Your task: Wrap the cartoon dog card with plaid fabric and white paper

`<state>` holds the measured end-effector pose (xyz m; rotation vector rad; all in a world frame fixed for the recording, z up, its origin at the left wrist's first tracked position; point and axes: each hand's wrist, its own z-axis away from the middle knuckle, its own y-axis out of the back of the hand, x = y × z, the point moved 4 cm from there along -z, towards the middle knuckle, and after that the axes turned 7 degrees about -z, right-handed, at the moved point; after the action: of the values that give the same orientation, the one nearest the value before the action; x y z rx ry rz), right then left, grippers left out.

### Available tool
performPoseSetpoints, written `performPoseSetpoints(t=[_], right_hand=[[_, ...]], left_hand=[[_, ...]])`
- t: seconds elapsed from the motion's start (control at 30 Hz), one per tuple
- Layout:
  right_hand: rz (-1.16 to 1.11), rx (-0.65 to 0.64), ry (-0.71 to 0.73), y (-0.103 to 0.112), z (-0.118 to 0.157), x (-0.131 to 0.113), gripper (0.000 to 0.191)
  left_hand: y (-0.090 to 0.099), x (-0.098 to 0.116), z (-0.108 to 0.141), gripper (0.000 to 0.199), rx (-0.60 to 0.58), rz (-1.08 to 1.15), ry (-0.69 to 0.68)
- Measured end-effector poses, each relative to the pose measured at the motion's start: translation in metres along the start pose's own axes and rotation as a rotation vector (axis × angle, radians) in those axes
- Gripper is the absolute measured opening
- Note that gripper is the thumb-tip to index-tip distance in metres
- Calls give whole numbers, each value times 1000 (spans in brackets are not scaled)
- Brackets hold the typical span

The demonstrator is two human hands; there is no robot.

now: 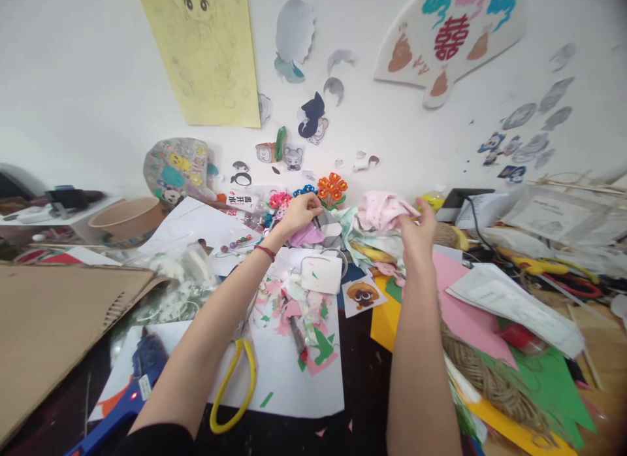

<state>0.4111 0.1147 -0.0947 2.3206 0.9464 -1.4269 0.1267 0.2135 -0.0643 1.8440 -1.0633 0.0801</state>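
My right hand [418, 230] pinches a pale pink dotted cloth [385, 210] at its right edge, lifted over a heap of fabric scraps. Pinched fingers of my left hand [300, 215] are on a grey cloth scrap [327, 225], at the heap's left side. A purple cloth [307, 236] lies just under that hand. Below the pink cloth is a mint green cloth [349, 224]. Orange beaded flowers [332, 188] stand behind the scraps, between both hands.
Yellow-handled scissors [235, 384] and paper clippings lie on a white sheet [294, 394]. At front left is a blue glue gun [125, 404] with a red light lit. Cardboard [63, 325] covers the left. Twine [494, 371] and coloured paper crowd the right. A wall rises behind.
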Motion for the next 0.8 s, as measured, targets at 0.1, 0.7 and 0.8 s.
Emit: performPoseSetpoints(t=[0.1,0.7,0.8], right_hand=[[-8,-6,11,1,0,-2,63],[-23,-53,4,-1,5,-10,56],[-23,-52,-9,0,5,-10,56]], left_hand=[[-1,-1,4,7,-13,-111,-2],[7,4,40,21,-385,-604,-436],[10,-8,42,29,-390,-643,-426]])
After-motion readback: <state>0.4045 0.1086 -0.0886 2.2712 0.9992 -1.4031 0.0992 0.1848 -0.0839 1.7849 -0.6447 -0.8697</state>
